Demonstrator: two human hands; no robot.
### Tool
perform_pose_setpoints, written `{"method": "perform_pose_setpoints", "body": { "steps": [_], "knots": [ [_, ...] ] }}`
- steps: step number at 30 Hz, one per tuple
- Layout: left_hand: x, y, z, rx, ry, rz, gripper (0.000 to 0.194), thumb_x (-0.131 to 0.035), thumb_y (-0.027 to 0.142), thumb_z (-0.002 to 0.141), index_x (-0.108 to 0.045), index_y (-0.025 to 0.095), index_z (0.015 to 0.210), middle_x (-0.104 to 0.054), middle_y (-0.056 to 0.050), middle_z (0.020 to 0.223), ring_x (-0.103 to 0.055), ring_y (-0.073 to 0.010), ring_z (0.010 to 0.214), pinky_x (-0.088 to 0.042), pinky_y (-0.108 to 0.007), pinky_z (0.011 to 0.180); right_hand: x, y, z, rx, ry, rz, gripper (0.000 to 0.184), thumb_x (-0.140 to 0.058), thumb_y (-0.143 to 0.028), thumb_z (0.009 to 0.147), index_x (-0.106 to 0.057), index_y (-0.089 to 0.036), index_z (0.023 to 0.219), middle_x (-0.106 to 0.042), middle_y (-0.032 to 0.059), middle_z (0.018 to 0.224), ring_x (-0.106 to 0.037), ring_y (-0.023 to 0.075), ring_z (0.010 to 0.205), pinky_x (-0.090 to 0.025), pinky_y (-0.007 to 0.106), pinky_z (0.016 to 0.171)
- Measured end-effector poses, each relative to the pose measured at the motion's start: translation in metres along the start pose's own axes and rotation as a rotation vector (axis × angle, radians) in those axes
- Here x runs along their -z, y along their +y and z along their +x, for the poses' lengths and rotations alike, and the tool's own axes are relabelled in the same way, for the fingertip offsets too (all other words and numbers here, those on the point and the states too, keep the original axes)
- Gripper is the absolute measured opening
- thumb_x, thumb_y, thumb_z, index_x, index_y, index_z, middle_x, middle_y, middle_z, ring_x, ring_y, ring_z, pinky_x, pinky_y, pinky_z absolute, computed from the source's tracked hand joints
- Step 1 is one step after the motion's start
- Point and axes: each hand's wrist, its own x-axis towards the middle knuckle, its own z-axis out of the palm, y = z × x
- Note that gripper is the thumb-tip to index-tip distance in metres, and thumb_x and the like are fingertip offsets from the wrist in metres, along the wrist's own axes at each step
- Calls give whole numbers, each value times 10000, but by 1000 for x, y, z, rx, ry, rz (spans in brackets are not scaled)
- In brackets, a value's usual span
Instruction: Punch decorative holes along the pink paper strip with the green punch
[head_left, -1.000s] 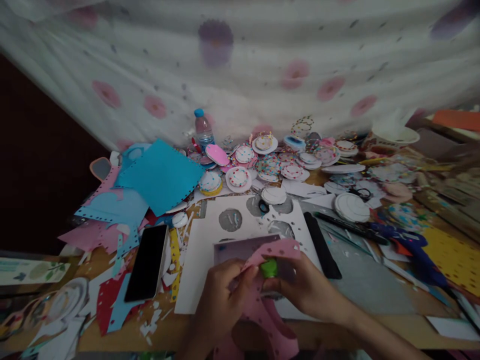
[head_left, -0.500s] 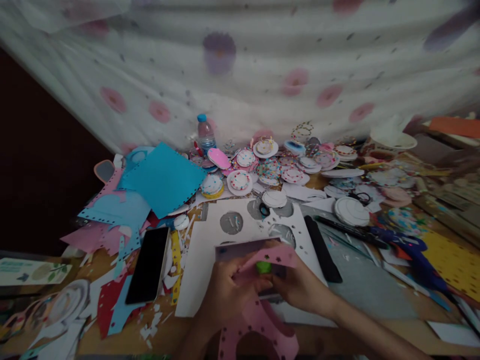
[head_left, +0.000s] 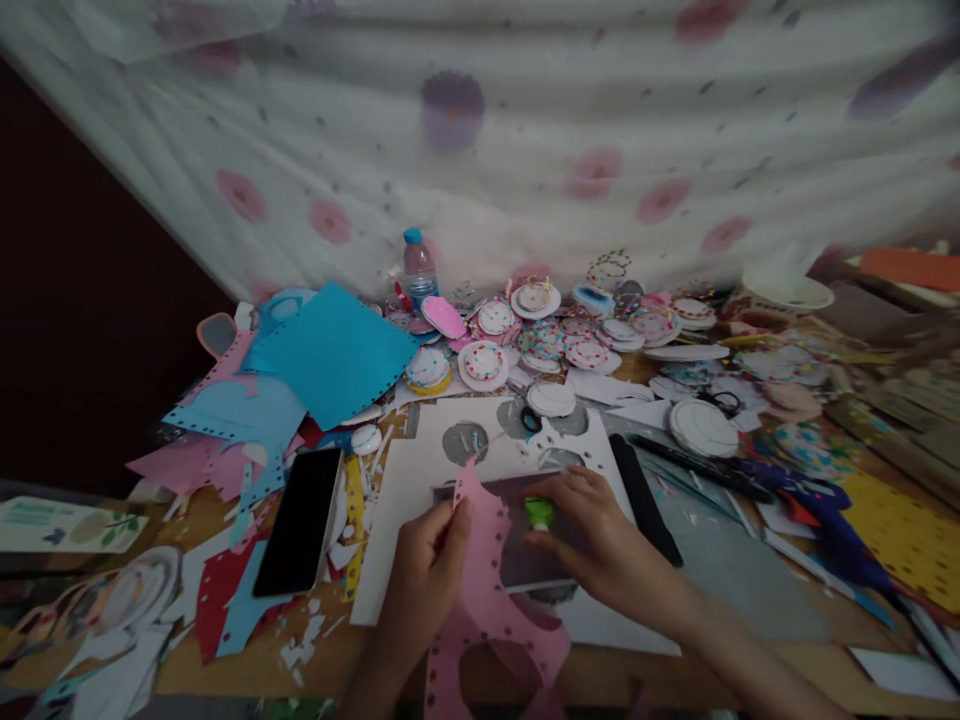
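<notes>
My left hand [head_left: 433,545] pinches the upper end of a pink sheet [head_left: 484,570] between thumb and fingers. Small holes run along the sheet's edges, and large curved pieces are cut out of it. To its right, the thumb and fingers of my right hand [head_left: 589,525] grip a small green craft punch [head_left: 538,513]; a gap separates the punch from the sheet. Under both hands lies a dark grey rectangular piece [head_left: 525,570], partly hidden by the sheet. A white sheet [head_left: 412,480] with round cut-outs is beneath it.
A black phone [head_left: 298,522] lies at left, near blue foam sheets [head_left: 341,355]. Several decorated discs [head_left: 482,365] crowd the back beside a water bottle [head_left: 419,268]. At right are a black bar-shaped object [head_left: 645,500], a blue glue gun [head_left: 799,495] and a yellow sheet [head_left: 904,540].
The pink sheet has come out of the punch. My left hand has drawn it left and turned it more upright, while my right hand keeps the punch, now apart from the sheet.
</notes>
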Motion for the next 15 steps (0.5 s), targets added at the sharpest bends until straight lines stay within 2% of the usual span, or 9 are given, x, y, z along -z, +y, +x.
{"method": "perform_pose_setpoints", "body": {
  "steps": [2,4,7,11,15],
  "knots": [
    [-1,0,-2,-7,4,11,397,-425,442,891,-369,187,592,-253,59,561,-291,-97,538,-236,-227,497,1,1,-2,18,-44,-26,201,-521,-304,928,-514,-232,1115,-633,57,1064,-524,251,1086,-273,515,1038],
    [-1,-2,-4,-17,-6,19,377,-445,431,887,-423,174,613,-284,52,575,-316,-101,558,-247,-223,510,2,1,-4,3,-75,-5,182,-456,-312,957,-496,-238,1118,-626,60,1073,-517,250,1092,-308,500,1017],
    [-2,-5,-7,-28,-4,15,358,-472,422,884,-462,166,633,-319,45,593,-344,-107,585,-262,-220,529,3,1,-7,-58,-59,66,190,-434,-332,961,-478,-251,1127,-604,61,1057,-521,242,1048,-399,435,925],
    [-4,-4,-9,-19,7,-35,347,-483,410,888,-461,170,639,-331,41,604,-353,-111,600,-277,-216,542,7,-1,-8,-131,29,233,142,-390,-287,955,-452,-229,1068,-569,57,951,-545,202,886,-454,346,784],
    [-5,-3,-10,-15,20,-88,345,-488,410,890,-455,173,642,-344,39,614,-352,-112,605,-292,-210,546,8,-5,-3,-84,1,321,105,-393,-193,902,-489,-220,935,-570,32,847,-543,174,769,-448,288,674]
  ]
}}
